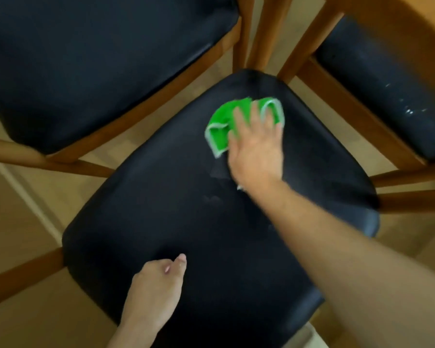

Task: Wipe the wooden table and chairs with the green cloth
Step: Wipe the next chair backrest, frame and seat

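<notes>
The green cloth [220, 126] is bright green with a pale grey-white border, crumpled and folded over on itself so that the border curls up in loops at its left and upper right edges. It lies on the black padded seat [186, 209] of the nearest chair, toward the far right part of that seat.

The right hand [256, 149] lies palm down on the cloth, fingers [239, 116] spread apart and flat, pressing it against the seat rather than gripping it. The cloth shows beyond the fingertips and to the left of the hand; a small pale scrap shows just beside the wrist. The forearm reaches in from the lower right.

The left hand [158, 285] rests at the near left part of the same seat, loosely curled with the thumb forward. It holds nothing that can be seen.

The seat is dark, slightly shiny, with faint dull patches near its middle. Its wooden frame [23, 275] shows at the lower left.

A second chair [98, 66] with a like black seat and wooden rails stands at the upper left, just beside the nearest one. A third chair [392, 96] stands at the upper right, its seat marked with small white specks. A curved wooden tabletop [412, 18] edge shows at the top right corner, above the third chair. The floor [15, 202] is light tan. The picture is blurred.
</notes>
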